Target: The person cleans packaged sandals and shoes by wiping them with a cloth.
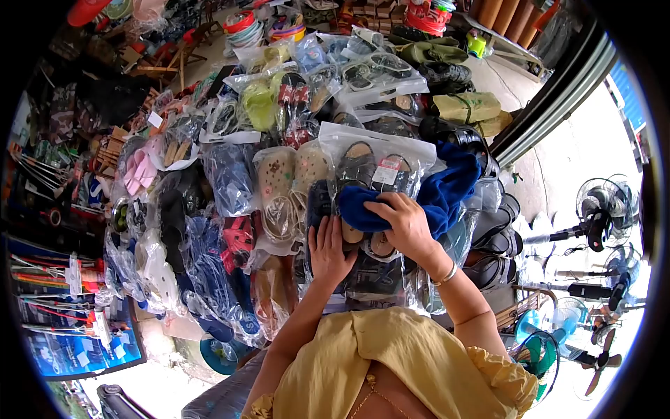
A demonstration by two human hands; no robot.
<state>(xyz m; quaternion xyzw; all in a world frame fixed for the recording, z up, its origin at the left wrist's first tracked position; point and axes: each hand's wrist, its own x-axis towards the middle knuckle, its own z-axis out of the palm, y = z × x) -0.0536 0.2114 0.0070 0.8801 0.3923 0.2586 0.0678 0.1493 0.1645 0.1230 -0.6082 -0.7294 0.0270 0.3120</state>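
My right hand [408, 227] grips a blue cloth [450, 185], whose bunched end lies on a clear plastic bag holding a pair of dark sandals [357, 162]. The rest of the cloth trails to the right over neighbouring footwear. A white label [386, 171] shows on the bag. My left hand [329, 251] rests with its fingers stretched out on the bag's lower left side, holding nothing. Beige clogs with small charms [277, 178] lie in plastic just left of it. The cloth hides the middle of the sandals.
Bagged shoes cover the display, among them pink clogs [142, 166] and a lime-green pair [259, 105]. Dark shoes [497, 241] line its right edge. Several fans [597, 213] stand at the far right. Stacked colourful basins [242, 31] are at the back.
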